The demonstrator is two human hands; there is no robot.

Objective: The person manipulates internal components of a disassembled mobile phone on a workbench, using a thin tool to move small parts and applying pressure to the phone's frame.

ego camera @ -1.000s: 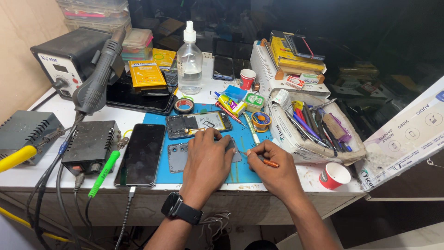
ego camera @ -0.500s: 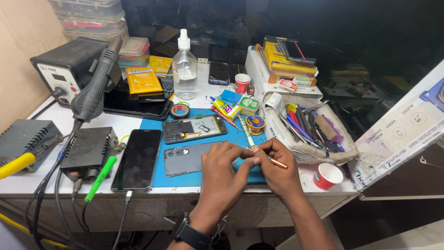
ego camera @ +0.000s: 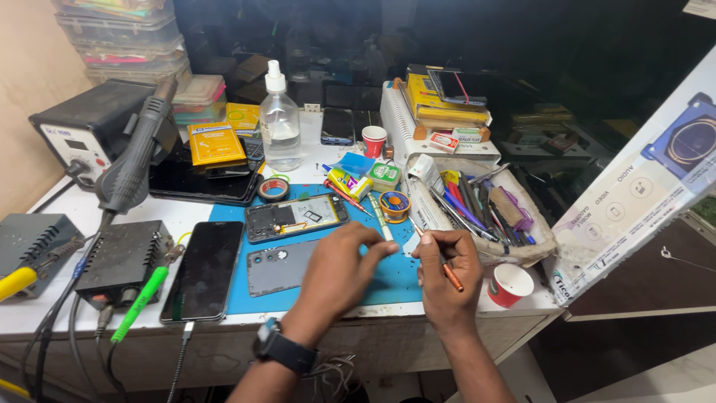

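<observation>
**A:** From the head camera, what does the right hand (ego camera: 445, 270) have?

**B:** Its fingers are closed around a thin orange tool (ego camera: 446, 270). The tool is slanted: its tip points up and away toward the far edge of the blue mat (ego camera: 388, 280), and its back end points down toward the near edge of the tabletop (ego camera: 89, 317).

**A:** And the left hand (ego camera: 341, 270)?

**B:** It is curled, with the fingertips pinched close together near the tool's tip. I cannot tell if it holds some tiny thing. It wears a black watch (ego camera: 283, 348).

**A:** Where is the grey phone back (ego camera: 277, 267)?

**B:** Flat on the mat, just left of the left hand and partly under it. Its long side runs left to right. The left hand is nearer to it. An open phone (ego camera: 297, 217) lies behind it, toward the far edge, and a black phone (ego camera: 204, 270) lies off the mat's left edge.
</observation>
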